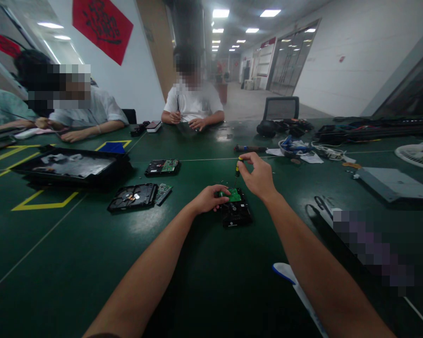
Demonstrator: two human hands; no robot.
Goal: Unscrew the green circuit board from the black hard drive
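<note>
A black hard drive (237, 215) lies on the green table in front of me, its green circuit board (235, 195) facing up at the far end. My left hand (211, 199) grips the drive's left side, fingertips resting at the board's edge. Pinched upright in my right hand (258, 172) is a small yellow-and-black screwdriver (237, 170), its thin shaft pointing down at the board. Whether the tip sits in a screw is too small to tell. Tiny bits, possibly screws, are scattered just beyond the drive.
To the left are another hard drive (162, 167), an opened drive (134, 197) beside a loose circuit board (163, 193), and a black tray (74, 166). Rightward lie an electric screwdriver (250, 149), a bowl of blue items (295, 146) and a grey metal box (396, 184). People sit opposite.
</note>
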